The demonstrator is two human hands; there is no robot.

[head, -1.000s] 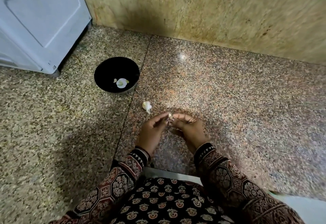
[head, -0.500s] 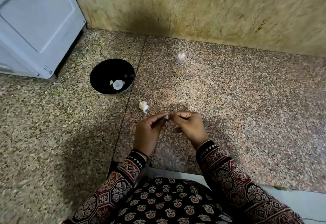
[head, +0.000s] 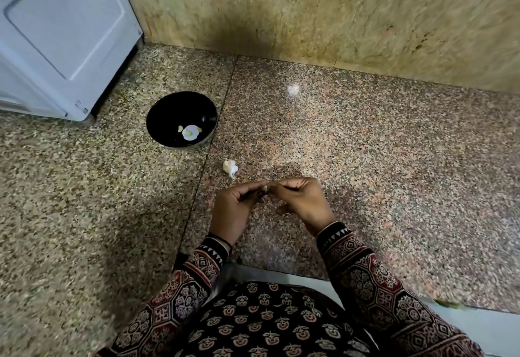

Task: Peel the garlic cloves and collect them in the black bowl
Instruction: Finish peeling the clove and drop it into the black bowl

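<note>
Both hands, left hand (head: pixel 235 207) and right hand (head: pixel 299 202), pinch one garlic clove (head: pixel 265 188) between their fingertips. The black bowl (head: pixel 208 112) sits ahead and to the left, so the left hand's closer for the drop.

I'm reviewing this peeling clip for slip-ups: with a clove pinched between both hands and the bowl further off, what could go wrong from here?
The garlic clove, pinched only at the fingertips of the left hand and right hand, could slip onto the speckled floor and be hard to spot. The black bowl sits apart to the left, so a tossed clove might miss it. The garlic piece on the floor could get overlooked.
</note>
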